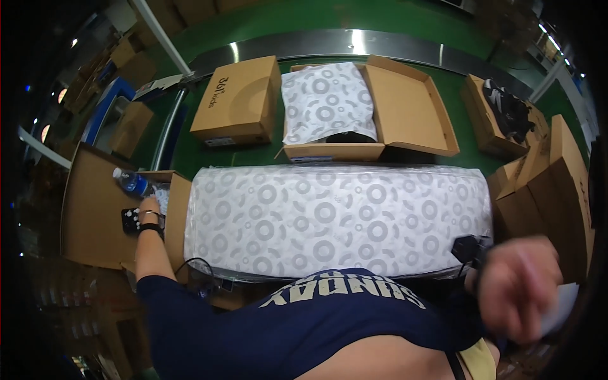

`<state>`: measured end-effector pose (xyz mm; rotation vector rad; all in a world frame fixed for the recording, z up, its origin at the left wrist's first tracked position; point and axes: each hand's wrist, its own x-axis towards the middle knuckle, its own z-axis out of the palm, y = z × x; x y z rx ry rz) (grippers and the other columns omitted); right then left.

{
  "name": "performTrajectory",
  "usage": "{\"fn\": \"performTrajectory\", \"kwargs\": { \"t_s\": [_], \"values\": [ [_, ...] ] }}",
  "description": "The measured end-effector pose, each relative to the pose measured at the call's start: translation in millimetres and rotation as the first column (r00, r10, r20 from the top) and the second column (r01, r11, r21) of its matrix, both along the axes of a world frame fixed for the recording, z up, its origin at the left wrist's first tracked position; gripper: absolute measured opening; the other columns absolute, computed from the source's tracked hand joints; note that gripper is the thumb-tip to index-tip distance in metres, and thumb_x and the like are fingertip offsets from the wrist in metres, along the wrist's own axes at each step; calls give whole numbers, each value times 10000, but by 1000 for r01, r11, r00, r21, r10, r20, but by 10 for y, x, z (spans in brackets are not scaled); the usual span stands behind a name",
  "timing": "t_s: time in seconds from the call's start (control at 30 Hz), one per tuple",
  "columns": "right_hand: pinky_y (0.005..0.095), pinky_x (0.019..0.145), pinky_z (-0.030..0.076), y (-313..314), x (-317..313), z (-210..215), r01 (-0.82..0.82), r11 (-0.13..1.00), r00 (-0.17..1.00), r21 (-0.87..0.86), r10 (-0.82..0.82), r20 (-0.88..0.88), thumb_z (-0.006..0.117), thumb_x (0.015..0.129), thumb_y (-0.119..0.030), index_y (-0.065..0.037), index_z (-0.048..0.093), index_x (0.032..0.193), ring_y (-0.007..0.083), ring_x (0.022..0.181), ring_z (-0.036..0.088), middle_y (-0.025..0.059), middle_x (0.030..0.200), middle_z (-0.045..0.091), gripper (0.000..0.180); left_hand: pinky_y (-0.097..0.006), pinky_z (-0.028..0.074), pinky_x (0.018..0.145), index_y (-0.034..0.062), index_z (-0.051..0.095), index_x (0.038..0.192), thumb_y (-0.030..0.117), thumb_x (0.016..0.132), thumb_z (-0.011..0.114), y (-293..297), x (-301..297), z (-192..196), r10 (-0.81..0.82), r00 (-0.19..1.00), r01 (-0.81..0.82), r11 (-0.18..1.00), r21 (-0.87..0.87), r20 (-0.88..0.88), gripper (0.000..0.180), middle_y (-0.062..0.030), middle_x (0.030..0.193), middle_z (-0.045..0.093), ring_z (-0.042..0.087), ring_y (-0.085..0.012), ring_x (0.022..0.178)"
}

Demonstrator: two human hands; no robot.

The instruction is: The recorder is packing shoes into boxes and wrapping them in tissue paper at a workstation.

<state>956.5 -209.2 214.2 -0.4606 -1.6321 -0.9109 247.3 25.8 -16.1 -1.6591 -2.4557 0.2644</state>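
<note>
My left hand (pixel 150 206) reaches into an open brown carton (pixel 180 199) at the left, over small white items (pixel 163 197); its fingertips are hidden there. A water bottle with a blue label (pixel 132 182) lies just beyond the hand. By the wrist rests a dark phone-like object (pixel 130 220) with white spots. My right hand (pixel 520 288) is raised at the lower right, smeared by motion, so its fingers cannot be read. Between my hands lies a thick stack of white wrapping paper (pixel 335 221) with grey ring patterns, partly in clear plastic.
Behind the stack stand a closed shoebox (pixel 237 95) and an open shoebox (pixel 411 104) with patterned paper (pixel 329 104) over its contents. Dark shoes (pixel 506 111) sit on a box at the far right, near more open cartons (pixel 544 183). A metal rail (pixel 342 43) runs across the back.
</note>
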Motion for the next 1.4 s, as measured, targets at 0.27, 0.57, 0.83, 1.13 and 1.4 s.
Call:
{"fn": "performTrajectory", "kwargs": {
  "t_s": [0.27, 0.57, 0.83, 1.13, 1.4],
  "values": [
    [345, 692, 458, 1195, 317, -1979, 540, 33, 835, -841, -149, 530, 590, 748, -243, -31, 624, 869, 269, 831, 578, 109, 856, 611, 246, -295, 436, 758, 17, 569, 1050, 260, 816, 546, 882, 3785, 797, -617, 111, 247, 777, 579, 780, 338, -115, 913, 595, 546, -186, 822],
    [467, 931, 346, 1771, 618, -1768, 153, -68, 961, -986, -221, 164, 711, 633, -402, -224, 323, 1306, 422, 1196, 306, 237, 1379, 150, 797, -361, 284, 973, 100, -52, 1371, 588, 780, 475, 391, 4824, 171, 5, -778, 59, 996, 65, 628, 930, -204, 1305, 320, 361, -300, 1181],
    [460, 874, 362, 2290, 1222, -2354, -73, 189, 836, -979, -523, -164, 697, 654, -364, -79, 534, 1113, 368, 1078, 416, 202, 1189, 412, 564, -412, 268, 989, 169, 35, 1380, 290, 758, 620, 989, 4784, -405, -266, 508, 82, 962, 262, 819, 863, -365, 1309, 179, 283, -441, 1207],
    [407, 937, 360, 1815, 3922, -2720, -324, 825, -468, -463, -565, -679, 672, 690, -154, -9, -73, 1340, 319, 1195, 357, 246, 1347, 219, 999, -514, 268, 965, 148, 314, 1304, 341, 584, 731, 174, 5995, 429, -844, 320, 886, 427, 179, 431, 854, -255, 1323, 260, 242, -435, 1218],
    [325, 975, 284, 2438, 1524, -2637, -610, 718, -421, -336, -652, -630, 633, 731, -173, -52, -107, 1349, 272, 1143, 387, 197, 1263, 365, 971, -674, 214, 891, 226, 499, 1127, 436, 622, 681, 418, 6472, 320, -749, 624, 769, 639, -5, 222, 577, -163, 1380, 202, 179, -414, 1252]
  ]
}}
